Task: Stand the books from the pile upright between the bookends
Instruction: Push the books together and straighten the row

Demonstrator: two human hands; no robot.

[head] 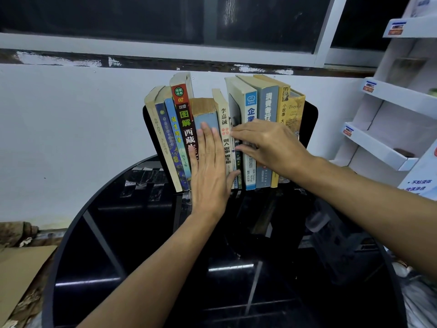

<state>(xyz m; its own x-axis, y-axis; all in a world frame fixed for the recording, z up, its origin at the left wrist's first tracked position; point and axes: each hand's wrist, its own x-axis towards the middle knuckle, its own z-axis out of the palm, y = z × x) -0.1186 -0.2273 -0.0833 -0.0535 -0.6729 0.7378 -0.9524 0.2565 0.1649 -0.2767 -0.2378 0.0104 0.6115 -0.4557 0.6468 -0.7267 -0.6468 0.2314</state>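
A row of books (224, 129) stood upright at the far edge of the round black glass worktop (146, 256), against the white wall (71, 114), between two black bookends: left bookend (151, 129) beside the outermost left book, right bookend (311, 124) behind the yellowed book on the right end. Left hand (209, 171) was flat and open, fingers together, palm pressed on the spines of the blue-grey book (208, 119) and the red book (185, 119); gripping nothing. Right hand (267, 144) was open too, fingers stretched leftward across the spines of the middle books, fingertips near a thin dark book (234, 112); not closed on anything. No book pile visible on the worktop. White cardboard shelves (387, 119) stood at right.
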